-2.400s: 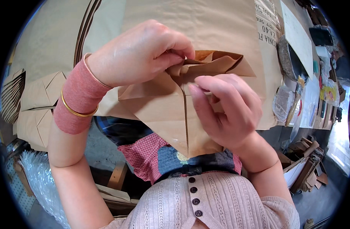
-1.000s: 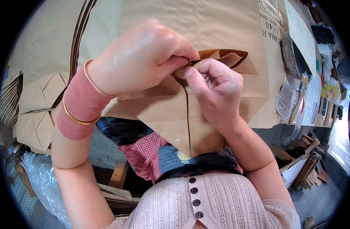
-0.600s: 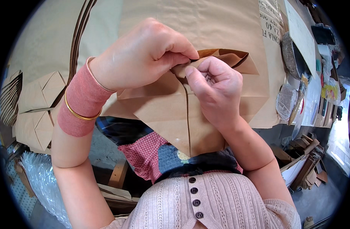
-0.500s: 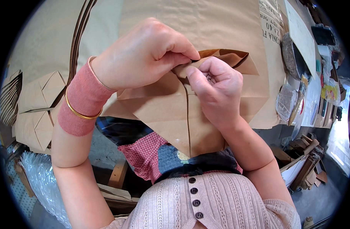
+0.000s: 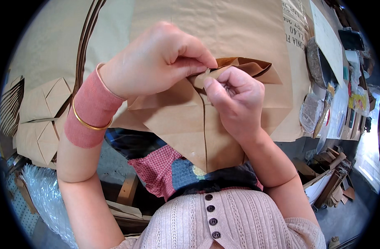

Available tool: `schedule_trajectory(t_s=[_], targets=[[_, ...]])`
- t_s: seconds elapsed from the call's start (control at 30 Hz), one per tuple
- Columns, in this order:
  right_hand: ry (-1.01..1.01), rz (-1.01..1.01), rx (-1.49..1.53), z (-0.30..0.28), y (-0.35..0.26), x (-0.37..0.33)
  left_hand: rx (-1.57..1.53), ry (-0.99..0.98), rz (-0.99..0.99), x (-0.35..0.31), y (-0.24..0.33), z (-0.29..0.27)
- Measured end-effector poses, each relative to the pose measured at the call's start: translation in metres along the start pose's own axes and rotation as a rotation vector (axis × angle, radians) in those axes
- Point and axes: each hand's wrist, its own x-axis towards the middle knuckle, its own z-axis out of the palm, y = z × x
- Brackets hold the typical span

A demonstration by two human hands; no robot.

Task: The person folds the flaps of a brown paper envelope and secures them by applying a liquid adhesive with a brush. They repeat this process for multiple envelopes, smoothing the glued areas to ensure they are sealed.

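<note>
A brown kraft paper bag (image 5: 177,124), folded at its end with a dark seam down its middle, lies in front of me and hangs over the table's near edge. My left hand (image 5: 156,60) comes over from the left, thumb and forefinger pinched on the paper near the opened fold. Close beside it, my right hand (image 5: 241,97) is closed with its thumb pressed on the same spot. A small, pale, ragged bit of paper (image 5: 207,74) shows between the two pinches. Behind the right fingers the bag's fold (image 5: 250,66) gapes, showing a darker inside.
Folded paper bags (image 5: 47,99) are stacked at the left. Large sheets of brown paper (image 5: 239,29) cover the table. On the right are a brush (image 5: 324,110), a plastic bag (image 5: 310,110) and a stone-like block (image 5: 314,62). Clear plastic wrapping (image 5: 47,203) hangs at lower left.
The right hand has drawn slightly down and away from the left fingertips. The pale ragged bit of paper now shows between them. The left hand has barely moved.
</note>
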Motion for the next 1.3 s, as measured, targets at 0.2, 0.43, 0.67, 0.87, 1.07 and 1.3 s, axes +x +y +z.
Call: schedule_trajectory(t_s=[0.2,0.43,0.67,0.87,1.07,1.3], targets=[[0.004,-0.027,-0.012,0.000,-0.002,0.001,0.067,0.005,0.034,0.000,0.003,0.001],[0.007,0.015,-0.010,0.000,-0.003,0.001,0.008,0.035,0.038,0.000,0.001,0.004],[0.007,-0.025,-0.018,0.001,0.000,0.002,0.004,0.059,-0.066,-0.004,0.004,0.007],[0.005,-0.076,-0.039,0.000,0.001,-0.001,-0.020,0.059,-0.048,-0.005,0.002,0.007],[-0.010,-0.069,-0.016,-0.002,0.000,0.000,0.065,0.048,-0.016,-0.003,0.004,0.005],[-0.013,-0.062,-0.015,-0.002,-0.002,0.001,0.074,0.045,0.008,-0.003,0.005,0.007]])
